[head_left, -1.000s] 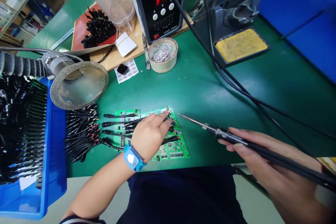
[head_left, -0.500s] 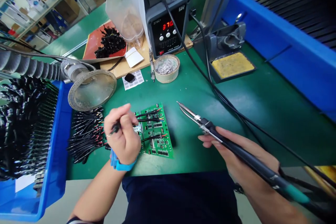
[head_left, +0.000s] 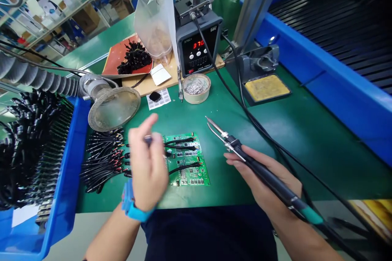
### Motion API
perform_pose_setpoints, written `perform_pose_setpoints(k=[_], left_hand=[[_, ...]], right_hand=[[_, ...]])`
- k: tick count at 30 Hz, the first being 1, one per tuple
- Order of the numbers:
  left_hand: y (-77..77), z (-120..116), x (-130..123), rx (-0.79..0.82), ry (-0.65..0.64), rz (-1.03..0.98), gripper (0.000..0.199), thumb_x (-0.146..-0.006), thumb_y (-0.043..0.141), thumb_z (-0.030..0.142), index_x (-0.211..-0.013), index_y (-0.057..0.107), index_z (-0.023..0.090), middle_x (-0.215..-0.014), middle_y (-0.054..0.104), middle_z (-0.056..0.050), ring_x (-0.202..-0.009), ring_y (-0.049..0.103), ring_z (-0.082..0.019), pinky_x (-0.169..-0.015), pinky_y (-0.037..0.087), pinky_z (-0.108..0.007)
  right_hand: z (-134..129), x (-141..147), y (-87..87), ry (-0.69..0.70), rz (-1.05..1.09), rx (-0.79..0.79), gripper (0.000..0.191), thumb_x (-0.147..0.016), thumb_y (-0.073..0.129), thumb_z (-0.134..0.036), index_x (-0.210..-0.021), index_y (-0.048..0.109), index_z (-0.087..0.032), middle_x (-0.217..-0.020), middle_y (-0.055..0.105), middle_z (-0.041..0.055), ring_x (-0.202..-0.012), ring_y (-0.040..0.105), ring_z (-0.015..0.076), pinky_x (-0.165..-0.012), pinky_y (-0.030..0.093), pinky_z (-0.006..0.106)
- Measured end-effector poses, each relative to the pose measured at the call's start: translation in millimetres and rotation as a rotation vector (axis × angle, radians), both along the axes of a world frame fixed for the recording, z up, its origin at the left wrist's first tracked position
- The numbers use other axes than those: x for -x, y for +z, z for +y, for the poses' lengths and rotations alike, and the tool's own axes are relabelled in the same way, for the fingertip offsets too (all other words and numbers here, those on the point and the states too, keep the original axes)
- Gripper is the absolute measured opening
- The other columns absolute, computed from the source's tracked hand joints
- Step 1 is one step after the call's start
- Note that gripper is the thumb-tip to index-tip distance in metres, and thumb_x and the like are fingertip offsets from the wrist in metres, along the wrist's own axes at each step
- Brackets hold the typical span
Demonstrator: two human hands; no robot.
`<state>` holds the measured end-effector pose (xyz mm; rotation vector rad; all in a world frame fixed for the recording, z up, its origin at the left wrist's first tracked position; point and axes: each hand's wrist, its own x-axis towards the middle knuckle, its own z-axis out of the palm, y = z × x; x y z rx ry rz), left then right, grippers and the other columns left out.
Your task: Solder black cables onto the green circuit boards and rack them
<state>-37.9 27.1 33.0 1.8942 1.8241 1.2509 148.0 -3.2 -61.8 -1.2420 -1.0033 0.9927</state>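
Note:
My left hand [head_left: 148,167], smeared by motion, is closed above the left part of a green circuit board [head_left: 191,171]. A short dark cable end [head_left: 148,140] pokes out between its thumb and forefinger; the rest of that cable is hidden. Black cables run onto the board, their ends at its right side. In my right hand [head_left: 260,175] is a soldering iron [head_left: 263,175], gripped by its black handle. Its tip points up and left, apart from the board. Left of the board lies a bunch of black cables [head_left: 102,163] with stripped, coloured ends.
A soldering station [head_left: 200,45] showing red digits stands at the back, behind a round tub of metal shavings [head_left: 196,91]. Right of it sits the iron stand with a yellow sponge [head_left: 267,88]. A fume hood [head_left: 114,110] overhangs the left. Blue bins [head_left: 61,195] flank both sides.
My left hand has turned, its fingers now pointing upward, and still pinches the dark cable. The iron has shifted slightly left in the view. The view itself has moved a little.

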Motion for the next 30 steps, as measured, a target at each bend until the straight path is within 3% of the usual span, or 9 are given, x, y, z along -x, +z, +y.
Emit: perform_pose_setpoints(k=[3, 5, 9, 12, 15, 21, 26, 30], left_hand=[[-16.8, -9, -16, 0.369, -0.345, 0.012, 0.034, -0.090, 0.045, 0.027, -0.124, 0.049, 0.021, -0.095, 0.052, -0.006, -0.087, 0.051, -0.017, -0.082, 0.046, -0.033], [-33.6, -9, -24, 0.528, -0.440, -0.095, 0.030, -0.091, 0.043, 0.025, -0.118, 0.055, 0.020, -0.086, 0.051, -0.005, -0.082, 0.052, -0.016, -0.077, 0.048, -0.032], [-53.7, -7, -29, 0.637, -0.407, -0.440, 0.032, -0.085, 0.055, 0.027, -0.115, 0.059, 0.018, -0.071, 0.049, 0.000, -0.066, 0.052, -0.013, -0.063, 0.047, -0.026], [-54.1, -9, -30, 0.691, -0.361, -0.686, 0.029, -0.077, 0.065, 0.026, -0.104, 0.061, 0.015, -0.068, 0.056, 0.001, -0.063, 0.053, -0.011, -0.062, 0.045, -0.024], [-51.4, -12, -34, 0.695, -0.295, -0.790, 0.025, -0.071, 0.071, 0.024, -0.092, 0.062, 0.015, -0.064, 0.057, 0.002, -0.059, 0.051, -0.010, -0.058, 0.042, -0.023], [-48.9, -21, -45, 0.613, -0.176, -0.759, 0.025, -0.065, 0.075, 0.023, -0.083, 0.060, 0.015, -0.060, 0.054, 0.004, -0.057, 0.050, -0.009, -0.058, 0.043, -0.023], [-46.6, -24, -45, 0.726, -0.245, -0.851, 0.026, -0.071, 0.070, 0.028, -0.092, 0.062, 0.015, -0.063, 0.055, 0.001, -0.056, 0.054, -0.012, -0.051, 0.044, -0.023], [-43.2, -25, -41, 0.528, -0.277, -0.393, 0.012, -0.078, 0.063, 0.023, -0.087, 0.070, 0.018, -0.063, 0.049, 0.001, -0.061, 0.048, -0.012, -0.058, 0.042, -0.025]], right_hand=[[4, 7, 3.9, 0.060, -0.031, -0.018, 0.039, -0.071, 0.069, -0.020, -0.108, 0.061, -0.026, -0.092, 0.070, 0.0014, -0.082, 0.067, 0.0160, -0.081, 0.057, 0.029], [9, 12, 6.1, 0.098, -0.046, -0.035, 0.039, -0.072, 0.068, -0.019, -0.109, 0.060, -0.027, -0.094, 0.069, 0.0004, -0.085, 0.066, 0.0157, -0.082, 0.056, 0.030], [17, 20, 9.3, 0.083, -0.045, -0.015, 0.038, -0.072, 0.068, -0.022, -0.108, 0.059, -0.026, -0.092, 0.069, 0.0005, -0.087, 0.066, 0.0159, -0.079, 0.057, 0.029], [19, 22, 12.1, 0.055, -0.023, 0.012, 0.037, -0.071, 0.069, -0.024, -0.107, 0.060, -0.026, -0.091, 0.069, 0.0006, -0.084, 0.066, 0.0145, -0.077, 0.057, 0.028], [18, 22, 15.0, 0.063, 0.013, 0.029, 0.037, -0.071, 0.069, -0.026, -0.107, 0.059, -0.027, -0.088, 0.069, -0.0003, -0.082, 0.066, 0.0140, -0.077, 0.057, 0.028], [17, 15, 15.3, 0.033, 0.005, 0.163, 0.043, -0.066, 0.074, -0.029, -0.107, 0.059, -0.027, -0.084, 0.067, 0.0001, -0.076, 0.066, 0.0133, -0.070, 0.057, 0.024], [21, 7, 23.9, 0.141, 0.019, 0.127, 0.039, -0.069, 0.071, -0.030, -0.106, 0.060, -0.026, -0.080, 0.067, -0.0003, -0.069, 0.065, 0.0128, -0.063, 0.057, 0.023], [19, -3, 32.7, 0.274, -0.275, -0.029, 0.033, -0.075, 0.064, -0.024, -0.107, 0.060, -0.027, -0.087, 0.067, 0.0000, -0.074, 0.065, 0.0131, -0.067, 0.057, 0.024]])
